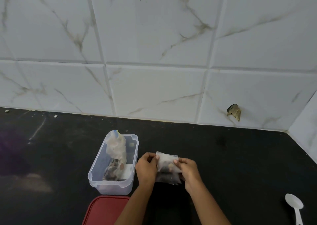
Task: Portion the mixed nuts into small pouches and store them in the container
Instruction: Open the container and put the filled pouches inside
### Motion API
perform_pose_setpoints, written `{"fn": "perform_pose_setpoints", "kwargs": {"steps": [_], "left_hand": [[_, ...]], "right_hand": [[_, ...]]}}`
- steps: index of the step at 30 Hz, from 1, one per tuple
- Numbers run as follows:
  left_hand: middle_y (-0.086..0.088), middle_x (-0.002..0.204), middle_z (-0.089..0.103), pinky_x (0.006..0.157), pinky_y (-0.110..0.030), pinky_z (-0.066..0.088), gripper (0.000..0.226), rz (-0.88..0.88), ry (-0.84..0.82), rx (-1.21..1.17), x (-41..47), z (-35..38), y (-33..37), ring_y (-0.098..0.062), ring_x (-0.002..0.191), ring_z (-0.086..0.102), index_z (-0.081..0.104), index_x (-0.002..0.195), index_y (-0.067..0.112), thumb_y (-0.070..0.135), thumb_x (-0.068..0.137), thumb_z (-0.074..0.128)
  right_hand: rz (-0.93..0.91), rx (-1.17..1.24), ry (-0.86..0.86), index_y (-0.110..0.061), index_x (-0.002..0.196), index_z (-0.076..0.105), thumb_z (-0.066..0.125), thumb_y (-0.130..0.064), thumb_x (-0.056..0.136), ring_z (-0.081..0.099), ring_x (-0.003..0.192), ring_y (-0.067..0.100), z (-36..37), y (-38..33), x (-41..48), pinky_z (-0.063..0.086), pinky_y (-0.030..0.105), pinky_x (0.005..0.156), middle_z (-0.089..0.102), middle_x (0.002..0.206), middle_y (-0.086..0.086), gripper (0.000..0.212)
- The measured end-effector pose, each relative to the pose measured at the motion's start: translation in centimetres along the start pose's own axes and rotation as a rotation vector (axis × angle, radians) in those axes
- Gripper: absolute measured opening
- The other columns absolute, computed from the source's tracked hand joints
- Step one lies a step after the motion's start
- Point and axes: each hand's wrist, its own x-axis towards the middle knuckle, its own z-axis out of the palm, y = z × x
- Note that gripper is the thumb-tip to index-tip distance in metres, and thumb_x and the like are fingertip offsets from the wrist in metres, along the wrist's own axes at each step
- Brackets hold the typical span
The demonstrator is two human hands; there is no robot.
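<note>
- Black countertop point(223, 156) fills the lower half of the frame. White marble-look wall tiles point(154, 36) take up everything above it. One tile at the right has a chipped hole point(234, 111) just above the counter line.
- Lower centre of the frame is where the action is: a small clear pouch point(167, 162) with a few nuts showing through it, held up between both hands, just right of the container.
- The person's left hand point(146, 169) pinches the pouch's left edge near the top, thumb in front, fingers curled in.
- The right hand point(188, 171) does the same on the right edge, thumb pressed on the front of the plastic.
- Below the thumbs the plastic looks darker and crumpled. Can't tell if that's the same pouch or a second one behind it.
- The clear plastic container point(111, 189) stands open, lower centre-left, just left of the left hand.
- Inside it, a tall bag point(115, 147) leans at the far end with its top poking above the rim, and a filled pouch point(114, 170) of nuts lies toward the near end.
- A red lid point(104, 211) lies flat at the bottom edge of the frame, just in front of the container, with the left forearm crossing its right side.
- A white plastic spoon point(294, 206) sits in the lower right corner, well apart from everything else.
</note>
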Motion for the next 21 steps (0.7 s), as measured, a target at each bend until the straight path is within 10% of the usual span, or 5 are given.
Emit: {"fn": "perform_pose_setpoints", "kwargs": {"steps": [13, 21], "left_hand": [[-0.013, 0.101, 0.061, 0.088, -0.048, 0.052, 0.013, -0.337, -0.097, -0.187, 3.8, 1.4, -0.3, -0.028, 0.094, 0.059, 0.055, 0.088, 0.019, 0.008, 0.086, 0.061], [-0.011, 0.107, 0.057, 0.078, -0.036, 0.05, 0.012, -0.303, -0.078, -0.161, 3.5, 1.8, 0.0, -0.023, 0.093, 0.056, 0.054, 0.1, 0.015, 0.007, 0.091, 0.053]], "right_hand": [[0.238, -0.142, 0.0, 0.001, 0.092, 0.068, 0.055, -0.004, 0.086, 0.063, 0.074, 0.029, 0.6, -1.1, 4.0, 0.052, 0.032, 0.056, 0.067, 0.089, 0.02, 0.015], [0.242, -0.094, -0.01, 0.002, 0.083, 0.067, 0.049, -0.001, 0.087, 0.066, 0.083, 0.035, 0.5, -1.2, 4.3, 0.055, 0.045, 0.081, 0.068, 0.092, 0.023, 0.019]]}}
